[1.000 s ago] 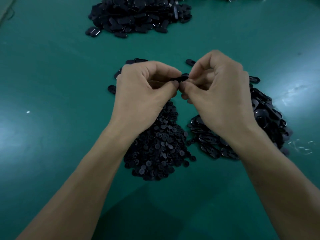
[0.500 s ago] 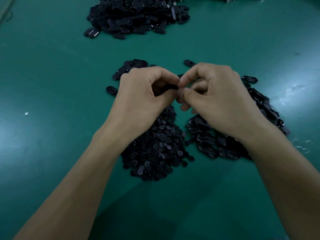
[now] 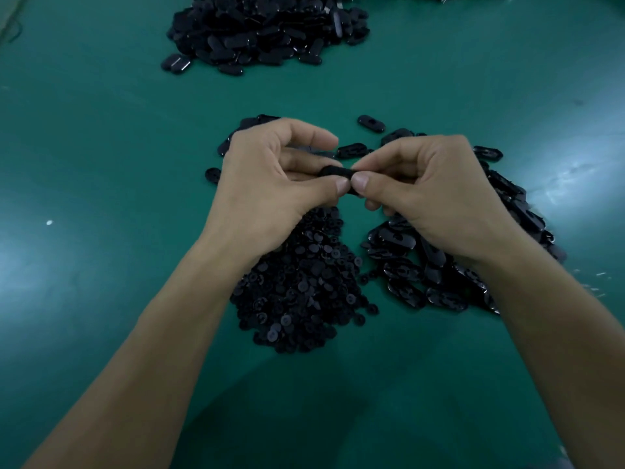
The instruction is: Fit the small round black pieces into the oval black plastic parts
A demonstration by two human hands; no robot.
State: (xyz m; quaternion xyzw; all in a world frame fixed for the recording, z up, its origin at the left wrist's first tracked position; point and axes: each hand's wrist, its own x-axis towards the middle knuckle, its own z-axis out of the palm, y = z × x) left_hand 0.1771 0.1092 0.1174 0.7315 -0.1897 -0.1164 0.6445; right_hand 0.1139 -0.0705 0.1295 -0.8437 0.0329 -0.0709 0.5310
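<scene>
Left grip and right grip meet thumb to thumb above the green surface. Fingers are curled, and both pinch one black oval part between thumbs and forefingers. The part lies crosswise between the two grips, mostly covered by fingertips. Cannot tell whether a round piece sits in it. Nearest the viewer, between the forearms: heap of small round pieces, its far edge under the left wrist. Just right of it, partly under the right wrist: near heap of oval parts, glossy. Beyond the grips: a few loose ovals, one lone oval lying apart. Far end of the surface: large far heap, well apart from the rest. White speck on the surface, far left.
</scene>
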